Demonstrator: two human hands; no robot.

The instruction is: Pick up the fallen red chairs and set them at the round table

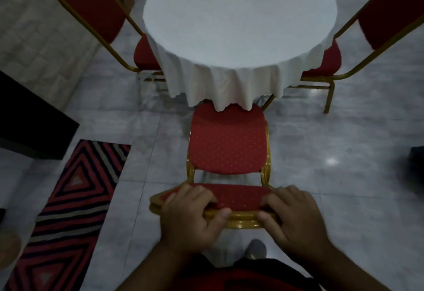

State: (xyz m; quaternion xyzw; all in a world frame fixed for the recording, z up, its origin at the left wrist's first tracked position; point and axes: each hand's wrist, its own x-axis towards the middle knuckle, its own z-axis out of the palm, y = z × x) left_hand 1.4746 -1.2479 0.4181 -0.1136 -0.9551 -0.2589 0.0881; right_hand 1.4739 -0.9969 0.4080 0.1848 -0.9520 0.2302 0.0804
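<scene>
A round table (229, 22) under a white cloth stands ahead of me. Directly below it an upright red chair (227, 143) with a gold frame faces the table, its seat front tucked under the cloth's hem. My left hand (190, 217) and my right hand (291, 217) both grip the top of this chair's backrest, thumbs on the near gold rail. A second red chair (91, 10) stands upright at the table's left. A third red chair (385, 15) stands upright at the table's right.
A striped red, black and grey rug (75, 203) lies on the tiled floor at the left. A dark piece of furniture (29, 120) sits at the left edge. A dark object (416, 164) shows at the right edge. My foot (255, 248) is behind the chair.
</scene>
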